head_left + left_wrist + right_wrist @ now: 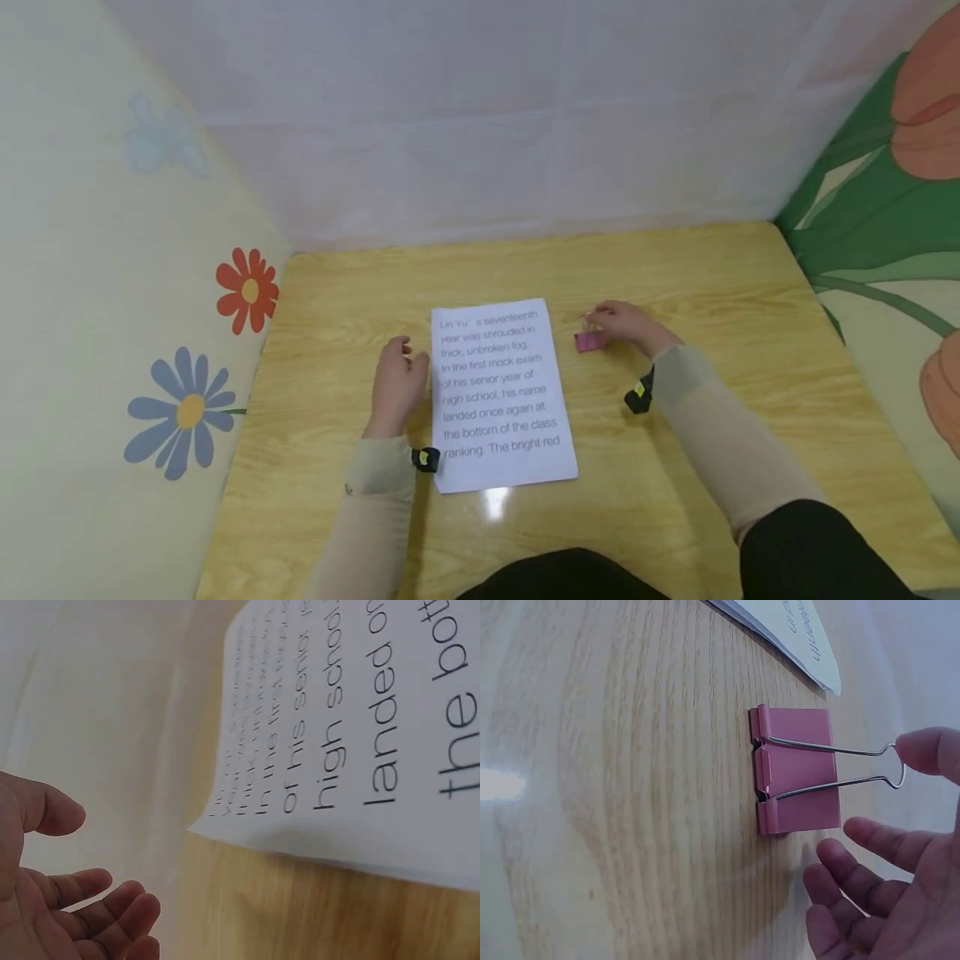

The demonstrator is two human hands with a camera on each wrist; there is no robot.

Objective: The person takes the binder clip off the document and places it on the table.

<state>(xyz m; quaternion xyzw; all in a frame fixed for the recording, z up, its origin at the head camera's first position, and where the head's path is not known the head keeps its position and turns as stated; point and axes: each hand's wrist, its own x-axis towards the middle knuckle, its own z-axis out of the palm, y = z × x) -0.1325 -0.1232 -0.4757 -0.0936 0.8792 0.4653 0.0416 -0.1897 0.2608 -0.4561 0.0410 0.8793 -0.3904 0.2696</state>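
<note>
One pink binder clip [799, 780] lies on the wooden table [712, 275], just right of the printed sheet [498, 396]
Right hand [626, 325] touches its wire handle with a fingertip, other fingers loosely spread; left hand [397, 383] hovers relaxed, holding nothing, beside the sheet's left edge

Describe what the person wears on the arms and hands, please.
Both arms are covered by light beige sleeves reaching the wrists. A small black device with a yellow mark sits at each wrist. The left hand and right hand are bare, with no gloves or rings visible.
</note>
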